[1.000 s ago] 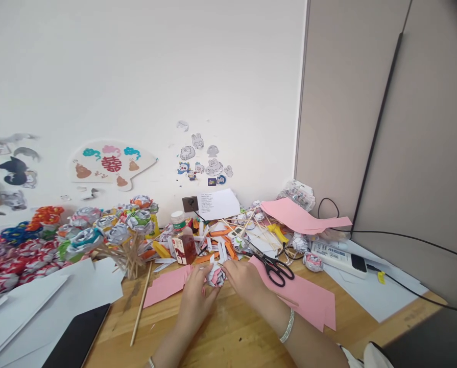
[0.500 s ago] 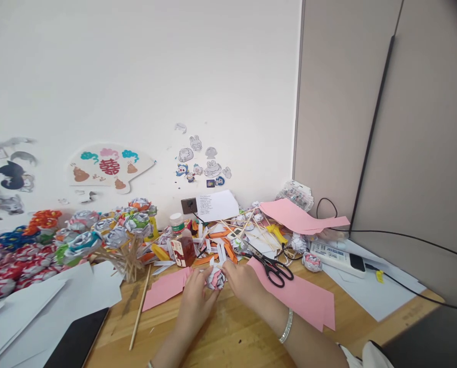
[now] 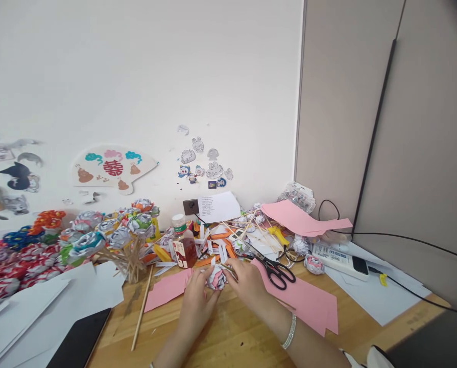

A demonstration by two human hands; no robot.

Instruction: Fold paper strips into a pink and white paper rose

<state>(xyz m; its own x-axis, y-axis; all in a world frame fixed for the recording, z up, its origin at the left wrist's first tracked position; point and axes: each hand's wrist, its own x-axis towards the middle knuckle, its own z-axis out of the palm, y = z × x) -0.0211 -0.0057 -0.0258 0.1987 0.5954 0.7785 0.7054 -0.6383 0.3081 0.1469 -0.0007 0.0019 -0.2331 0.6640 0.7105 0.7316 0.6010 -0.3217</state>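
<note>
Flower [image 3: 217, 278], roundish with no clear long axis, sits against my left hand [image 3: 198, 292], the nearer one, whose fingers pinch it from the left, while just to its right my right hand [image 3: 248, 284] seems to pinch a stick [image 3: 228, 269].

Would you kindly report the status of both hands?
Left hand gripping pink-and-white paper flower. Right hand close beside it, grip unclear. Black scissors just right of that hand.

The paper flower [image 3: 217, 278] is white and pink, the scissor handles [image 3: 270, 265] black, the table [image 3: 228, 329] yellowish-brown (streaked with grain).
</note>
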